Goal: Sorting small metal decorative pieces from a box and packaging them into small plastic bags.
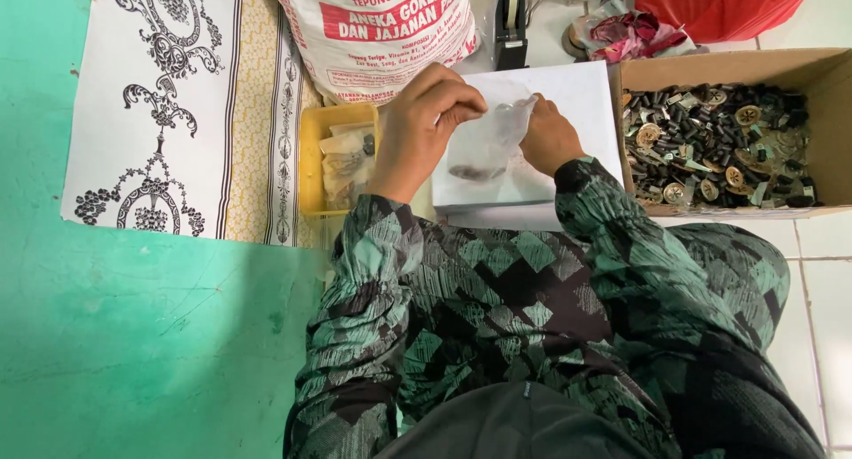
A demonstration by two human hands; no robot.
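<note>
The person is sitting on the floor, leaning over a white sheet of paper [568, 95] and holding a small clear plastic bag [490, 144] up between both hands. The left hand [424, 126] is curling its fingers [453, 99] down and pinching the bag's upper edge, knuckles bent and fingers pressed close together. The right hand [548, 139] is gripping the bag's other side near the top corner; its fingertips are hidden behind the plastic, so I cannot tell exactly how they are closing, only that they are holding the bag. The bag is hanging just above the paper, and a little dark clump of small parts is sitting in its bottom.

Just to the person's right, a cardboard box [830, 77] is lying open, touching the edge of the paper and filled with small dark and brass-coloured pieces [710, 144]. On the left, a yellow plastic tray [312, 135] is holding what look like more filled clear bags. Beyond it a large white printed sack [377, 28] is standing, with a black tape dispenser [510, 19] beside it and a red plastic bag [719, 6] further right. A patterned black-and-white cloth [160, 104] is lying over the green floor [133, 335].
</note>
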